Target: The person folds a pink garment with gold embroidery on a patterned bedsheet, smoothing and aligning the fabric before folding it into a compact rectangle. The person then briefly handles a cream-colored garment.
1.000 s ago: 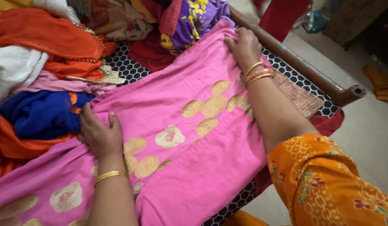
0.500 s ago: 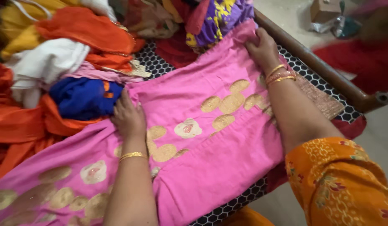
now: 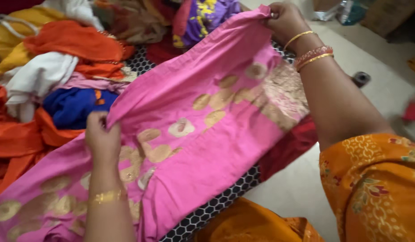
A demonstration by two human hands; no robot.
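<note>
A pink garment [image 3: 203, 89] with gold round prints is stretched between my two hands above a bed with a black and white honeycomb cover [image 3: 207, 213]. My left hand [image 3: 101, 136] pinches its near upper edge beside a blue cloth [image 3: 71, 105]. My right hand [image 3: 284, 19] grips the far end of the same edge and holds it raised. The lower part of the garment still lies on the bed.
A heap of clothes fills the left and back: orange cloth [image 3: 73, 40], white cloth [image 3: 37, 74], a purple and yellow piece [image 3: 207, 13]. A red cloth [image 3: 290, 143] hangs off the bed's right side. Pale floor [image 3: 378, 62] lies to the right.
Both hands went from pressing the pink garment flat on the bed to gripping its upper edge and lifting it. The far end has risen most.
</note>
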